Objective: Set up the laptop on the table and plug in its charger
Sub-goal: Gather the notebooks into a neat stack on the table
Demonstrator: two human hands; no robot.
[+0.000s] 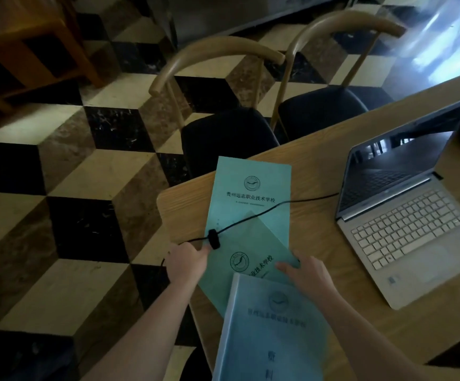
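On the table (319,166), toward its right side, the laptop (404,204) sits open, its screen dark and tilted back, its pale keyboard facing me. A black cable (253,217) runs from the laptop's left side across the wood and over the top green folder (250,193), passing through a small black block (214,238) near the table's left edge. My left hand (186,261) is at that edge, fingers closed around the cable just beside the block. My right hand (305,273) rests flat, fingers spread, on a second green folder (246,266) lying askew under the first, and a pale blue folder (267,331) overlaps that one nearest to me. My hands are apart, one at each side of the folders. Two chairs (231,133) with curved wooden backs and dark seats stand at the far side of the table on a checkered floor (72,188).
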